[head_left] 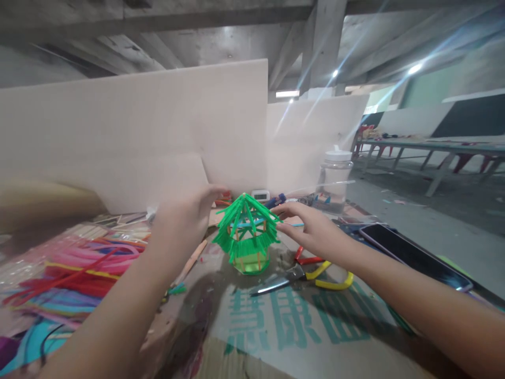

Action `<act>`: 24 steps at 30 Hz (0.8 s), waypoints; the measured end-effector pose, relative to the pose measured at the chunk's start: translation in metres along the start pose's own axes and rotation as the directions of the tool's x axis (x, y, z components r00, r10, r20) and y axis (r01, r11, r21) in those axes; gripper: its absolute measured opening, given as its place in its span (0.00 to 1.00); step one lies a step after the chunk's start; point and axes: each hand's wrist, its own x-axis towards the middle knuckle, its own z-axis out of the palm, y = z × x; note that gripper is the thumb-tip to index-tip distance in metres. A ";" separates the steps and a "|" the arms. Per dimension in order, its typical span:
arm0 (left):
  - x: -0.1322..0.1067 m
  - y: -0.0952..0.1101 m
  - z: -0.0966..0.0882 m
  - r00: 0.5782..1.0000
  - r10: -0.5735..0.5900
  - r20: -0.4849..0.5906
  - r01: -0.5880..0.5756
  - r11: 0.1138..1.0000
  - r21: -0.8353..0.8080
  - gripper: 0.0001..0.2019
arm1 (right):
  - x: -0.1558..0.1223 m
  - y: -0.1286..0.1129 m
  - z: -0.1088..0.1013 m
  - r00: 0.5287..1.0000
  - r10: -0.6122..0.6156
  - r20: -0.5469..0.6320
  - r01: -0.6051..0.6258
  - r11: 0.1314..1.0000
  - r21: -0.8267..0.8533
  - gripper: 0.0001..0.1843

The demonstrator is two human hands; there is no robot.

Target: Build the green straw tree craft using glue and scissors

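Observation:
A small green pavilion model point(246, 234) made of pipe cleaners and thin sticks stands on a cardboard sheet point(284, 326) printed with green characters. My left hand point(183, 223) is to its left, seen from the back with its fingers curled near the roof edge; what they hold, if anything, is hidden. My right hand point(310, 226) reaches in from the right, its fingers stretched out and touching the right edge of the green roof.
Yellow-handled scissors point(303, 276) and a red-handled tool point(307, 258) lie right of the model. A pile of coloured pipe cleaners point(67, 279) lies at the left. A phone point(414, 255) rests at the right, a clear jar point(335, 173) behind, white boards point(158, 131) at the back.

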 end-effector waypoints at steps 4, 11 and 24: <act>-0.004 -0.001 0.003 0.997 0.000 0.078 0.005 0.998 -0.063 0.11 | 0.004 -0.004 -0.003 0.986 -0.125 -0.114 0.123 0.992 -0.027 0.08; -0.006 0.011 0.013 0.977 0.153 0.146 -0.155 0.988 -0.002 0.13 | 0.032 -0.024 0.000 0.976 -0.219 -0.023 0.216 0.973 -0.078 0.13; -0.007 0.011 0.025 0.970 0.213 0.115 -0.234 0.948 0.215 0.11 | 0.032 -0.024 0.014 0.987 -0.159 -0.013 0.155 0.975 -0.158 0.12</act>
